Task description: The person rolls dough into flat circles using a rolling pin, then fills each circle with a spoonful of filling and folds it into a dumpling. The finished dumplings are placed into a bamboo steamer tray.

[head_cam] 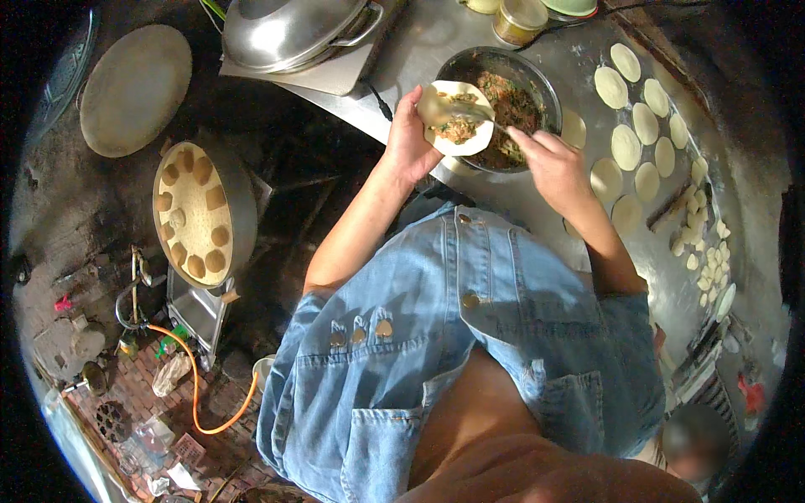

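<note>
A round dough wrapper (465, 146) lies across the fingers of my left hand (405, 141), its thumb up at the left rim. Chopped filling (454, 131) with green bits sits on the wrapper. My right hand (556, 165) grips a metal utensil (475, 112) whose blurred end is over the wrapper; whether it is a spoon or a spreader I cannot tell. Below and behind the wrapper stands a metal bowl (556, 104) of meat-and-greens filling (509, 94). Flat dough rounds (626, 148) lie on the metal table (572, 239) to the right of my right hand.
Small dough pieces (714, 267) and a rolling pin (670, 210) lie at the table's right. A lidded steel pan (289, 31) stands top left on the table. Leftward, a steamer (242, 207) holds several brown pieces. An orange hose (198, 402) crosses the brick floor. Another person (695, 440) is lower right.
</note>
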Tool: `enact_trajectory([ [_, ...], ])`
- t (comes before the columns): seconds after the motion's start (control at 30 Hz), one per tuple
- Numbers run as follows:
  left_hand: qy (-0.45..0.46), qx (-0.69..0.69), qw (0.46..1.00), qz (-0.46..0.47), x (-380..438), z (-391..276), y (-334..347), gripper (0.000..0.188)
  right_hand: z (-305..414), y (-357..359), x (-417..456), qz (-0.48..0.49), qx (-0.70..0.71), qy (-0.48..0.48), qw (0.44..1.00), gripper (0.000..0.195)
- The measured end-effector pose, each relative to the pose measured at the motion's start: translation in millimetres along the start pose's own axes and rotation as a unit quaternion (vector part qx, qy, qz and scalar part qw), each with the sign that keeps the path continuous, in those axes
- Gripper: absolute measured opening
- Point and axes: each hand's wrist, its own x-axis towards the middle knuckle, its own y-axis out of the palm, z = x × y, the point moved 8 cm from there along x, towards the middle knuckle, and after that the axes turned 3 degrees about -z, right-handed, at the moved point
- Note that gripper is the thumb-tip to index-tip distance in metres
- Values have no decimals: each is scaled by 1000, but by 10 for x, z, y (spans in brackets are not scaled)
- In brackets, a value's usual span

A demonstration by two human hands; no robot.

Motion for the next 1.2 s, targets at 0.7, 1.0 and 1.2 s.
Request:
enact_trajectory([
  [0.7,57,72,996,12,-159,81,153,39,-648,263,-76,-51,375,293,878,24],
  [1.0,119,210,970,-12,-81,163,107,37,-7,97,229,-146,135,23,980,13],
  [1.2,57,166,984,31,-135,237,247,32,-503,367,251,-8,344,249,905,11],
])
